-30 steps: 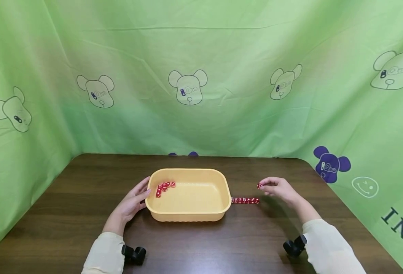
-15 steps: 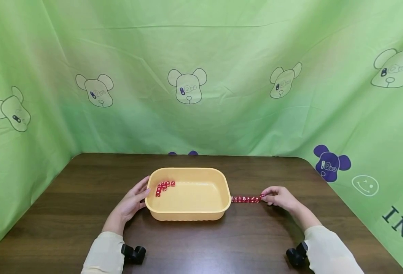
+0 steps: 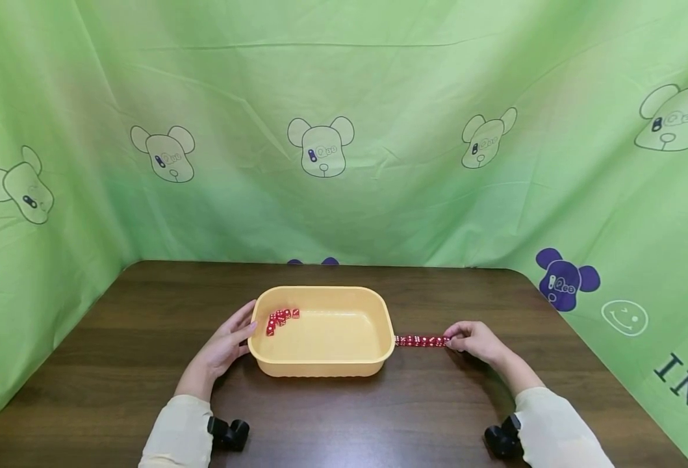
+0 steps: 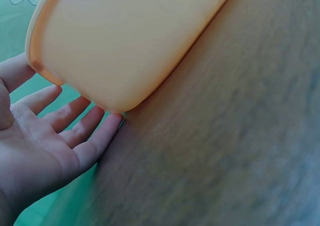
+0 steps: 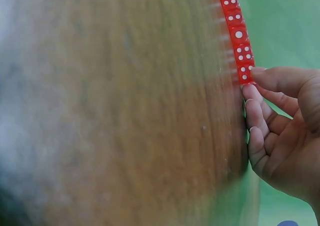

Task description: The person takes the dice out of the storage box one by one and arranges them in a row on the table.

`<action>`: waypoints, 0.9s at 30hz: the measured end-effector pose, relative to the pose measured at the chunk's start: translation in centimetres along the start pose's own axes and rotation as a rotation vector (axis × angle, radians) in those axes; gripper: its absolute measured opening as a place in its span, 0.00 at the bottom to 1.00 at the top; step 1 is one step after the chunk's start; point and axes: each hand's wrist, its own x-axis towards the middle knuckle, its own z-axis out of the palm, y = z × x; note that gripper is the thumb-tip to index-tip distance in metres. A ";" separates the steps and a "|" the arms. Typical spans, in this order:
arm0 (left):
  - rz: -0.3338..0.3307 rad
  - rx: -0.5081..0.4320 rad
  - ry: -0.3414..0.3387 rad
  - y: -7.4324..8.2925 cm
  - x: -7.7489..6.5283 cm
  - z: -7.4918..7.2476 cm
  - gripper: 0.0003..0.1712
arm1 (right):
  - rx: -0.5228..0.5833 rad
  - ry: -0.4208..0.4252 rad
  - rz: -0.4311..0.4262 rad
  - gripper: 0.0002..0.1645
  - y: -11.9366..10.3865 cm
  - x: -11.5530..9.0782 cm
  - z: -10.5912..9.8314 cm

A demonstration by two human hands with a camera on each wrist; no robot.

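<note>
A yellow plastic tub (image 3: pixel 326 370) sits on the table, with several red dice (image 3: pixel 279 317) inside at its left end. My left hand (image 3: pixel 225 346) holds the tub's left end, thumb at the rim and fingers against the outer wall, as the left wrist view shows from below. From the tub's right side a straight row of red dice with white dots (image 3: pixel 418 341) runs to the right. At its outer end my right hand (image 3: pixel 477 340) pinches the last die (image 5: pixel 245 74) between thumb and fingers, touching its neighbour in the row.
The dark wooden table (image 3: pixel 344 422) has a green curtain (image 3: pixel 320 214) with bear prints along its back and sides. Black wrist devices (image 3: pixel 229 434) hang below the white sleeves.
My right hand has come down and towards me with a die, from above the table to the row's right end. The row is one die longer. The left hand and tub stay put.
</note>
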 end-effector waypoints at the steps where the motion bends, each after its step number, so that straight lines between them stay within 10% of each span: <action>1: 0.000 0.001 0.000 0.0 0.0 0.0 0.32 | -0.004 0.002 0.002 0.11 0.0 0.0 0.0; 27: -0.002 0.012 0.005 0.1 0.0 0.0 0.32 | 0.049 -0.092 0.025 0.24 -3.7 0.3 -2.1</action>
